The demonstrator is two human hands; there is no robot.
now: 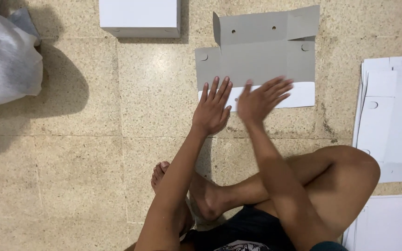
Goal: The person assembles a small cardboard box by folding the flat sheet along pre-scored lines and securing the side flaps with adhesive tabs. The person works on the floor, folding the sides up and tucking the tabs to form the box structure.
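Left hand [212,109] and right hand [259,100], both open with fingers spread, press flat on the near edge of a grey cardboard box blank [257,53] lying on the floor [80,153].

Centre frame: left hand [213,110] and right hand [259,100], fingers flat on grey cardboard box blank [257,56]; tiled floor [80,162].

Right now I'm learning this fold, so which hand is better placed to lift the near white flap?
Probably the right hand: it lies over the white flap of the grey box blank. The left hand presses flat at the blank's near-left corner, steadying it.
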